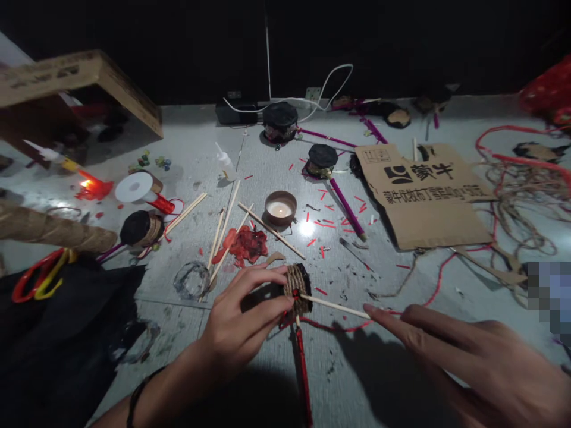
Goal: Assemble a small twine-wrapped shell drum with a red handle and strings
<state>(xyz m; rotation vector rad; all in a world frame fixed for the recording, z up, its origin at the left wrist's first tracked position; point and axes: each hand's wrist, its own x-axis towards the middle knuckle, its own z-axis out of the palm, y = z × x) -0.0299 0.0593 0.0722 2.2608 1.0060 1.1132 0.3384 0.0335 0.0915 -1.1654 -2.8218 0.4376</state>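
My left hand (238, 318) pinches a small twine-wrapped rattle drum (294, 279) with dark ends, held low over the table. A red-wrapped handle (303, 371) runs from the drum toward me. Between the fingers of my right hand (473, 362) is a thin wooden stick (341, 307). Its far tip touches a dark red blob on the drum's side, close to my left fingertips. Beneath the stick, a red cord (321, 326) trails off to the right. Part of the drum is hidden by my left fingers.
A lit candle (280, 209) burns in a round tin beyond my hands, beside melted red wax (248, 245) and loose sticks. Flattened cardboard (428, 208) and tangled twine lie right. Scissors (42, 276), black cloth, a spool (134, 187) and a glowing flame (91, 185) are left.
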